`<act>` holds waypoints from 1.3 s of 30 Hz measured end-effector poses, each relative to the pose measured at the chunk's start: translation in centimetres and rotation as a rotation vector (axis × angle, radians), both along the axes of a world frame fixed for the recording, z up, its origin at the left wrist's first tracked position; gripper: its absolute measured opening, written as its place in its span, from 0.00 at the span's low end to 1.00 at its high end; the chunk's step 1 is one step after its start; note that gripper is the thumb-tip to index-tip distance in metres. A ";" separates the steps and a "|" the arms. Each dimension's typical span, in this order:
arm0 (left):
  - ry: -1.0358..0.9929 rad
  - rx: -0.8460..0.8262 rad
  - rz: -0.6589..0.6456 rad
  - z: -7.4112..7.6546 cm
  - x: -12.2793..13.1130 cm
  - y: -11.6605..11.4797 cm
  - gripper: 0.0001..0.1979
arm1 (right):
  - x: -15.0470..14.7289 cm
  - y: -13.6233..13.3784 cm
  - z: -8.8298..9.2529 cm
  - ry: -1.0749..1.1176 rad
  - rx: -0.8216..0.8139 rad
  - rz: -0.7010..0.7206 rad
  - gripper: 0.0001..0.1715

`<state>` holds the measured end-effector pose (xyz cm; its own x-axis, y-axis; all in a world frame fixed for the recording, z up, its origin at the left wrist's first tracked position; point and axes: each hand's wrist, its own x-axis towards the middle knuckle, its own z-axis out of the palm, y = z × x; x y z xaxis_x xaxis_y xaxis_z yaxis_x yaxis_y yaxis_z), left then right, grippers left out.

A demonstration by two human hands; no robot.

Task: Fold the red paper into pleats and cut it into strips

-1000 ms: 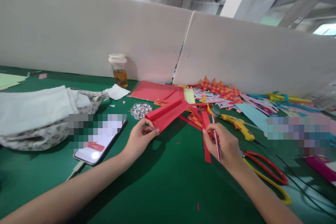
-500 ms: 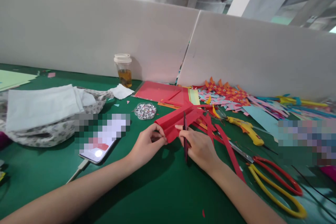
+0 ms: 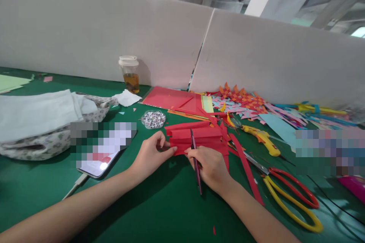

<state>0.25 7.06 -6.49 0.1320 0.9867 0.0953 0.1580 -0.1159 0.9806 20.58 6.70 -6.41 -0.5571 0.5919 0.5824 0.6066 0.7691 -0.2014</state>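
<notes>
Pleated red paper (image 3: pixel 199 136) lies at the middle of the green table, in front of a flat red sheet. My left hand (image 3: pixel 155 151) pinches its near left corner between thumb and fingers. Over the paper's near edge, my right hand (image 3: pixel 207 161) is closed around a slim dark tool (image 3: pixel 196 167), which points up and away across the folds. The fingertips of that hand touch the near edge of the paper. Loose red strips (image 3: pixel 248 171) lie just right of the paper.
Large scissors (image 3: pixel 293 191) with red and yellow handles and a yellow glue gun (image 3: pixel 264 140) lie at the right. A phone (image 3: pixel 107 155) with a cable, a cloth bag (image 3: pixel 57 142) and a lidded cup (image 3: pixel 129 76) are at the left. Paper pieces sit along the white partition (image 3: pixel 99 34).
The red paper has come down flatter and turned, so its folds now run left to right. The dark tool leans more to the left at its top. The whole view has shifted slightly.
</notes>
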 end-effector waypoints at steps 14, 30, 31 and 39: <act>0.051 0.009 0.013 -0.2 -0.5 0.8 0.17 | 0.0 0.4 0.6 -0.026 -0.171 -0.039 0.15; 0.710 0.326 -0.026 0.7 -1.1 0.4 0.11 | 0.6 1.4 0.5 0.013 -0.392 -0.289 0.21; 0.754 0.338 -0.023 0.7 -1.1 0.4 0.12 | 0.6 1.4 0.5 0.021 -0.399 -0.281 0.20; 0.870 0.397 -0.058 0.4 -1.0 0.3 0.09 | 0.6 1.3 0.0 0.040 -0.421 -0.097 0.18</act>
<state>-0.70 7.33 -6.08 0.3615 0.8934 0.2668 0.7963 -0.4447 0.4101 21.16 7.98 -6.43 -0.4686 0.8313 0.2990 0.6575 0.5542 -0.5104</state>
